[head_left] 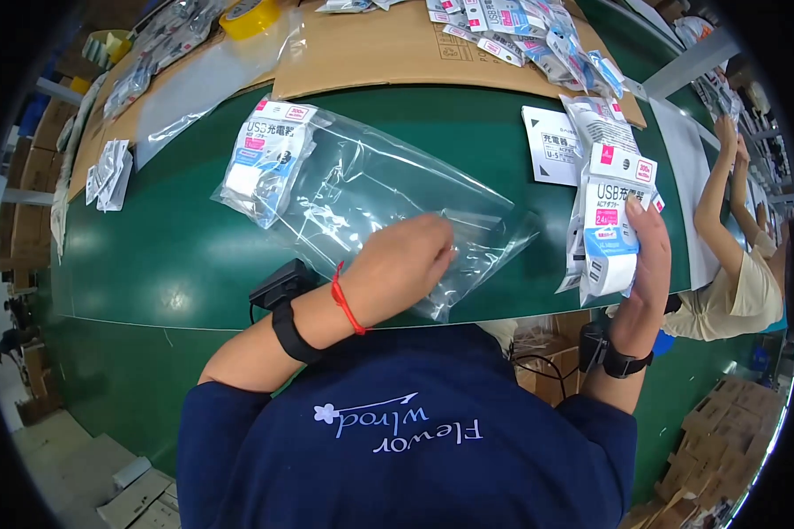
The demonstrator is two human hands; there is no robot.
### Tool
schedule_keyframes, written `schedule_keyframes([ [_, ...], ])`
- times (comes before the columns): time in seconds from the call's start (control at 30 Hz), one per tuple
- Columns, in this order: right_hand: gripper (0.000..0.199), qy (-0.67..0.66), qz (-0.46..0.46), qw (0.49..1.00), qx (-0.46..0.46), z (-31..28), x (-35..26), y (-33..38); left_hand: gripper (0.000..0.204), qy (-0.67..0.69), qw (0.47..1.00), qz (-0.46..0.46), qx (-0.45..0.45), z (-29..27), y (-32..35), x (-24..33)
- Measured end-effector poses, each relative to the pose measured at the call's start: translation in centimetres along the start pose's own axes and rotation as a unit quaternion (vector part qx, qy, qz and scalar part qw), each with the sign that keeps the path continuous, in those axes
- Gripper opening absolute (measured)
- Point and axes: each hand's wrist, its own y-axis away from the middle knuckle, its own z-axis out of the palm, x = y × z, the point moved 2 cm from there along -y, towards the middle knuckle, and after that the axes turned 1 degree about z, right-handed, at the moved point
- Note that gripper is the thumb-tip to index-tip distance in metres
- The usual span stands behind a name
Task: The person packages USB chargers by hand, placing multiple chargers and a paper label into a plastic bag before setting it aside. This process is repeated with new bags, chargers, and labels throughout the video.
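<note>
On the green table lies a large clear plastic bag. Inside its far left end sits a stack of packaged USB chargers. My left hand is closed at the near right end of the bag, with its fingertips pinched on the plastic; part of the grip is hidden. At the right, my right hand grips a packaged USB charger by its right side, thumb on the front. More packets are layered behind and beyond it, and a white printed card lies just left of them.
A heap of charger packets rests on a cardboard sheet at the back. Yellow tape stands at the far left, with a small bunch of white packets nearer. Another person's arms reach in at the right.
</note>
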Motion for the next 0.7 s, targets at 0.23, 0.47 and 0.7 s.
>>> schedule_keyframes([
  [0.23,0.040,0.016,-0.004,0.999,-0.044,0.5,-1.5,0.6,0.008,0.153,0.987,0.009,0.047,-2.8,-0.3,0.7],
  [0.47,0.045,0.265,0.071,0.935,-0.223,1.1,-1.5,1.1,0.010,0.178,0.980,-0.013,0.083,-1.3,0.0,0.3],
  [0.7,0.040,0.358,0.191,0.855,-0.323,0.3,-0.3,1.8,0.011,0.122,0.988,0.021,0.095,-0.2,0.5,0.0],
])
